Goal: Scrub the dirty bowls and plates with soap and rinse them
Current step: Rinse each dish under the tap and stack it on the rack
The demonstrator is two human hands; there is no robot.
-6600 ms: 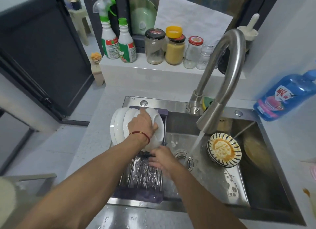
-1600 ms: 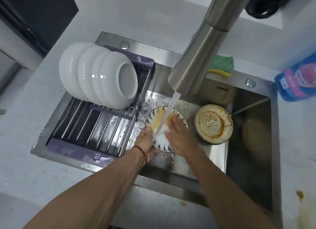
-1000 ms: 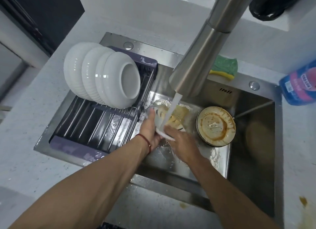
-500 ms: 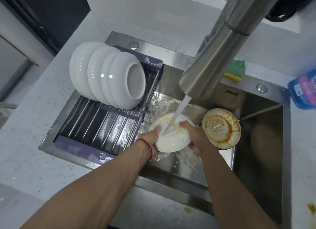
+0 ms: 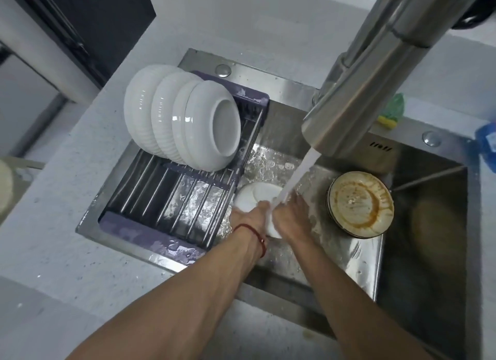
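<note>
Both hands hold a small bowl (image 5: 255, 197) on edge in the sink, its white underside turned to the left. My left hand (image 5: 248, 216) grips its near left side. My right hand (image 5: 291, 216) holds its right side, where the inside is hidden. The tap's water stream (image 5: 298, 178) falls between my hands onto the bowl's rim. A stack of dirty bowls (image 5: 361, 204) smeared with orange sauce sits to the right on the sink's raised shelf.
Three clean white bowls (image 5: 182, 123) lean on the purple drying rack (image 5: 171, 198) over the sink's left half. The steel tap spout (image 5: 375, 72) hangs overhead. A green-yellow sponge (image 5: 390, 114) and a blue soap bottle (image 5: 485, 142) sit at the back right. The deep basin (image 5: 429, 252) lies right.
I took a patterned bowl from the stack, rubbed its inside under the stream, flipped it bottom up, and have now tilted it on edge between my hands.
</note>
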